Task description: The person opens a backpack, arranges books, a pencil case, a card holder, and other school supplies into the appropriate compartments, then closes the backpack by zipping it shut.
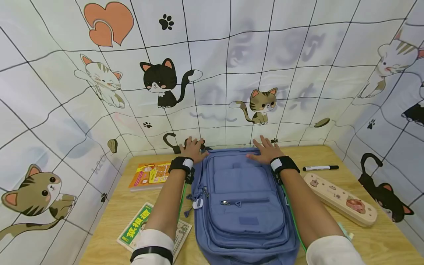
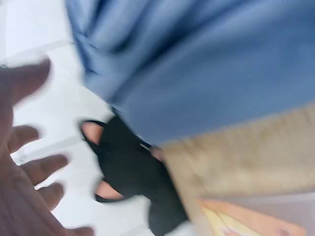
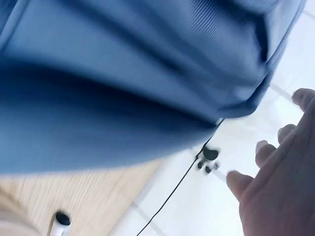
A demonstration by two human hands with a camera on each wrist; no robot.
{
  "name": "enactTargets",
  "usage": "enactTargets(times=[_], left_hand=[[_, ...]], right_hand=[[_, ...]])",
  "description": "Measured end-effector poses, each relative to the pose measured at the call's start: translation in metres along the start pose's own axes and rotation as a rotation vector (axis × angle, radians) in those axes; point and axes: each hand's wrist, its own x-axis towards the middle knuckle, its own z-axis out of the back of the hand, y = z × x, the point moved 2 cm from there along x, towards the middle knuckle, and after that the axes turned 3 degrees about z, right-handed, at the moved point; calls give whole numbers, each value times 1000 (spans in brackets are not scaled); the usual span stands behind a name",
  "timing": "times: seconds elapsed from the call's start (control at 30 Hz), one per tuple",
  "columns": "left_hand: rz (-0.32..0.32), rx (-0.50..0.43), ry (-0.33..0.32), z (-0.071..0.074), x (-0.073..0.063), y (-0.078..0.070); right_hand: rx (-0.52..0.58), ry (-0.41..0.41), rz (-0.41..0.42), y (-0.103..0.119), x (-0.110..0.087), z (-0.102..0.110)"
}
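A blue backpack (image 1: 246, 176) lies on the wooden table with its front pocket and zippers facing up. Beside its upper left corner is my left hand (image 1: 193, 150), fingers spread. My right hand (image 1: 266, 151) is at the upper right corner, its fingers also spread. Both wrist views show a gap between the fingers and the blue fabric, and neither hand holds anything. In the left wrist view the hand (image 2: 24, 182) appears at the left edge, and in the right wrist view the other hand (image 3: 283, 187) shows at the right edge.
Left of the backpack lie an orange-yellow booklet (image 1: 150, 173) and a green-and-cream printed pad (image 1: 137, 222), partly behind the left arm. A black-and-white marker (image 1: 320, 168) and a cream pencil case (image 1: 341, 198) lie on the right. A cat-printed curtain (image 1: 212, 84) encloses the table (image 1: 109, 235).
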Motion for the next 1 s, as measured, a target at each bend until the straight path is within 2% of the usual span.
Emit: enactTargets(times=[0.13, 0.23, 0.37, 0.43, 0.5, 0.6, 0.67, 0.73, 0.83, 0.9, 1.0], left_hand=[[-181, -194, -15, 29, -24, -17], [-280, -299, -55, 48, -52, -31], [-407, -345, -146, 52, -94, -35], [-428, -357, -158, 47, -115, -30], [-421, -361, -155, 37, -135, -21], [-305, -356, -114, 18, -158, 1], [-222, -346, -57, 4, -169, 17], [-154, -348, 33, -10, -177, 31], [-146, -373, 164, -27, -186, 43], [-166, -382, 214, -37, -189, 47], [-218, -361, 202, -48, -191, 47]], right_hand=[[88, 37, 74, 20, 5, -3], [124, 37, 155, 44, 2, 1], [119, -2, 264, 89, -7, 8], [104, -6, 303, 112, -12, 9], [96, 7, 347, 133, -17, 8], [48, 42, 413, 158, -23, 1], [30, 72, 459, 169, -26, -5], [21, 101, 488, 174, -28, -13], [13, 119, 520, 174, -29, -26], [17, 133, 511, 171, -29, -34], [49, 159, 481, 165, -29, -42]])
